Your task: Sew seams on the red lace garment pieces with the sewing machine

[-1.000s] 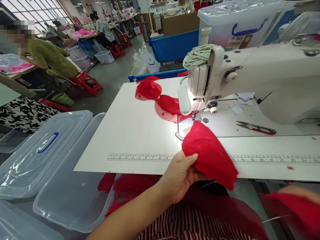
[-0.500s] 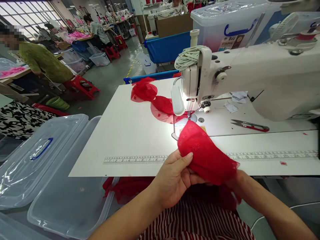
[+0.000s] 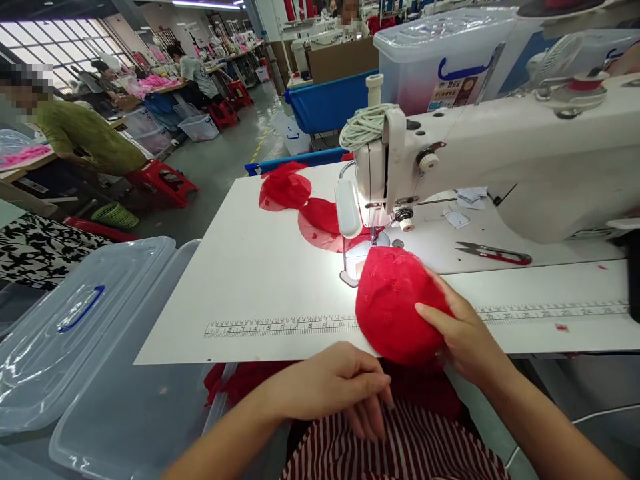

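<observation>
two bare hands are at the table (image 3: 260, 267) edge. the right hand (image 3: 463, 333) cups the red lace piece (image 3: 390, 300), thumb on top, fingers curled under its rim; the piece lies just left of those fingers, short of the sewing machine (image 3: 500, 153). the left hand (image 3: 340, 387) hangs over the lap, fingers loosely together, pinching nothing. the lace looks light, soft and limp, probably best pinched at its edge.
</observation>
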`<action>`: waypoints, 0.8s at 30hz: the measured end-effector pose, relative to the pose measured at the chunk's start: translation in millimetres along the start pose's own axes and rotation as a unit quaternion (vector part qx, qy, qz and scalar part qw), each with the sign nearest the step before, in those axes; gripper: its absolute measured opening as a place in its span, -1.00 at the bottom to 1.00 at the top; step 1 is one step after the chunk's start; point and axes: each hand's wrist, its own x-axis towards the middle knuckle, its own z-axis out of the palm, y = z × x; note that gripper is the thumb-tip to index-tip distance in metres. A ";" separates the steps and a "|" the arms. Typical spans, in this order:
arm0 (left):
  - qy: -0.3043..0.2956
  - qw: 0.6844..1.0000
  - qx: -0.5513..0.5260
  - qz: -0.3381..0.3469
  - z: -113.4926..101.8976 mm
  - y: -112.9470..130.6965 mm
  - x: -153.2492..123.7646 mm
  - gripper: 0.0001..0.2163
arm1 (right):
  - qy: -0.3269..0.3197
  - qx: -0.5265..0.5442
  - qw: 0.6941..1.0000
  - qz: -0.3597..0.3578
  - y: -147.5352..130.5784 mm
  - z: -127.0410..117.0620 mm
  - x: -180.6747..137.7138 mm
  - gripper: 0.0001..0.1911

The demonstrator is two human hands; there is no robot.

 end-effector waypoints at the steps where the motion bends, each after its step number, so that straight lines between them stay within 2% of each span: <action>1: 0.019 0.998 0.056 0.026 -5.9 9.4 0.2 -0.72 | -0.011 -0.052 0.997 -0.049 3.6 0.0 -1.5 -0.40; 2: 0.071 0.989 0.102 0.085 -12.0 19.3 3.3 -0.73 | -0.028 -0.102 0.989 -0.099 6.7 0.9 -2.8 -0.39; 4: 0.202 0.941 0.159 0.220 -24.2 36.7 18.1 -0.78 | -0.074 -0.181 0.964 -0.181 10.8 4.5 -4.5 -0.37; 5: 0.241 0.926 0.159 0.244 -29.8 42.8 28.5 -0.76 | -0.094 -0.205 0.951 -0.212 11.9 6.7 -5.0 -0.35; 6: 0.254 0.923 0.150 0.248 -34.9 46.8 39.5 -0.75 | -0.108 -0.223 0.940 -0.234 12.5 8.7 -5.4 -0.34; 10: 0.251 0.931 0.138 0.228 -46.4 45.9 70.9 -0.73 | -0.127 -0.245 0.929 -0.248 10.2 11.0 -7.8 -0.38; 14: 0.266 0.915 0.166 0.256 -47.3 40.5 73.4 -0.73 | -0.119 -0.143 0.969 -0.161 6.2 4.7 -4.9 -0.34; 17: 0.251 0.922 0.146 0.256 -46.4 41.0 71.7 -0.72 | -0.071 -0.067 0.991 -0.093 4.2 0.4 6.3 -0.24; 19: 0.240 0.928 0.128 0.255 -46.2 41.8 72.5 -0.71 | -0.038 -0.103 0.990 -0.089 1.6 -0.1 15.2 -0.25; 21: 0.236 0.933 0.104 0.251 -46.8 42.1 74.1 -0.69 | -0.031 -0.184 0.976 -0.110 -2.2 1.1 22.1 -0.31; 24: 0.231 0.941 0.072 0.237 -48.7 41.8 75.5 -0.66 | -0.041 -0.323 0.932 -0.162 -7.9 3.6 27.0 -0.66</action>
